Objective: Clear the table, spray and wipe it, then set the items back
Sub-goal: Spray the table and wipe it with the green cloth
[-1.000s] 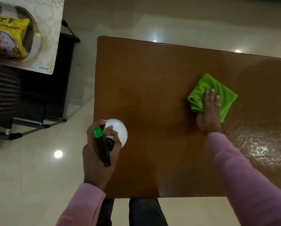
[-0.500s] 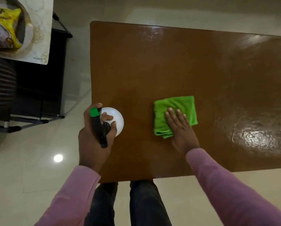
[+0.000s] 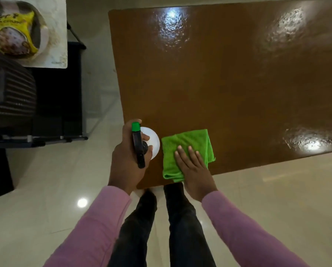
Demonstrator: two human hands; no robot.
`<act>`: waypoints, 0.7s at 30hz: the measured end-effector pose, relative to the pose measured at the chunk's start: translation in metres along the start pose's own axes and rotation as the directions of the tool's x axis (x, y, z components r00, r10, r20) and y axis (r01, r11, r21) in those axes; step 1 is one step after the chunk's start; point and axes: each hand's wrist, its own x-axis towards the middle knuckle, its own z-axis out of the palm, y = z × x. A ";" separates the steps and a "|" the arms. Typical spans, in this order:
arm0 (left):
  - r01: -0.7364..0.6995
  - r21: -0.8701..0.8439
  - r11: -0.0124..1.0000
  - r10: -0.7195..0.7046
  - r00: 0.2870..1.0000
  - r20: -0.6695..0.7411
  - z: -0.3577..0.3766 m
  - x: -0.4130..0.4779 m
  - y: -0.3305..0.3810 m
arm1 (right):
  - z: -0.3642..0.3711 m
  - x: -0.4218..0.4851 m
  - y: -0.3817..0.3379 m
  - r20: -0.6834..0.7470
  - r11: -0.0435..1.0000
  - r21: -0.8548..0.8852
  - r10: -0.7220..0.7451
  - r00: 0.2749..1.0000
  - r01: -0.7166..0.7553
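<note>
At the far left a yellow packet (image 3: 11,33) lies in a bowl on a pale mat (image 3: 59,35), which rests over a dark chair (image 3: 51,105), well apart from your counter (image 3: 228,83). Your left hand (image 3: 128,158) is wrapped around the neck of the spray bottle (image 3: 140,145), fingers curled shut on the black trigger head with its green nozzle pointing away from you; the white body of the bottle sits below the hand, at the near left corner of the counter. Just beside it to the right, the green cloth (image 3: 186,151) lies folded on the counter close to the near edge. Your right hand (image 3: 194,168) is spread flat on the cloth, fingers together and pressing down, the wrist hanging past the counter edge. Both your sleeves are pink. Further right, the brown counter top shines with wet patches that catch the ceiling lights
</note>
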 end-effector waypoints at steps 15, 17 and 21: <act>-0.033 -0.037 0.999 0.035 0.998 0.056 0.028 -0.064 -0.009 | 0.005 -0.007 0.016 -0.014 0.993 -0.014 0.119 0.993 -0.119; -0.048 -0.044 0.998 0.049 0.998 0.038 0.031 -0.067 -0.009 | 0.003 -0.011 0.024 0.017 0.997 -0.069 0.035 0.999 -0.034; -0.034 -0.047 0.998 0.035 0.999 0.019 0.034 -0.068 -0.012 | -0.003 -0.012 0.032 0.094 0.986 -0.155 -0.039 0.995 0.053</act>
